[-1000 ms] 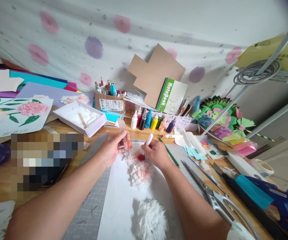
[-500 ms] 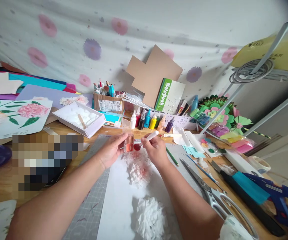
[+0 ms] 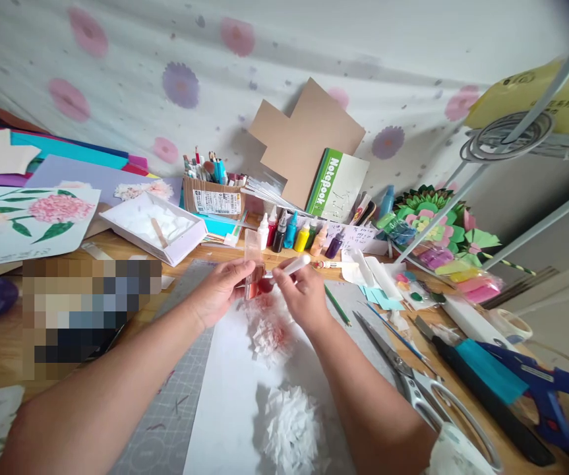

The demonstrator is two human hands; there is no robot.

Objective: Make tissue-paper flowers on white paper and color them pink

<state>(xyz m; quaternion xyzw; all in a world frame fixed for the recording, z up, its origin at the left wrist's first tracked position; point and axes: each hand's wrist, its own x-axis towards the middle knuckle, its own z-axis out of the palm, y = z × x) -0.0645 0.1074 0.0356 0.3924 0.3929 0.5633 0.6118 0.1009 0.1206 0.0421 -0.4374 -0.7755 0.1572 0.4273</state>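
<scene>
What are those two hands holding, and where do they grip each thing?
The left hand holds a small open color palette by its left edge; the right hand pinches a brush by its white handle, bristles toward the palette.

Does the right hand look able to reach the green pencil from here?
Probably yes: the green pencil lies close beside the right hand, with nothing visible on it. But that hand holds a white-handled brush, so it may have to put that down first.
</scene>
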